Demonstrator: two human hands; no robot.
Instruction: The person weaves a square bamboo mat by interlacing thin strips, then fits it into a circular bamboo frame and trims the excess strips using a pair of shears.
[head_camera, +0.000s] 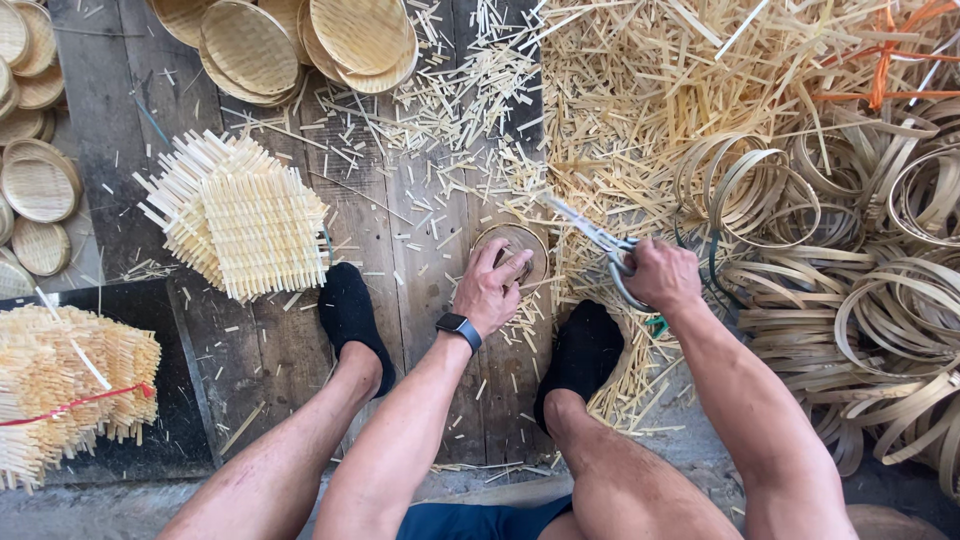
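My left hand (490, 288), with a dark watch on its wrist, rests on a small round bamboo ring with a woven base (512, 243) lying on the wooden floor between my feet. My right hand (660, 275) grips the handles of a pair of large metal scissors (592, 235), blades pointing up and left over the cuttings. A stack of square woven bamboo mats (240, 212) with loose fringed ends lies to the left of my left foot.
Finished round woven trays (300, 40) lie at the top and down the left edge (35, 185). A tied bundle of mats (60, 385) sits at lower left. Bamboo hoops (860, 260) pile at right, with a heap of strip offcuts (650, 90) above. My black-socked feet (352, 315) rest on the planks.
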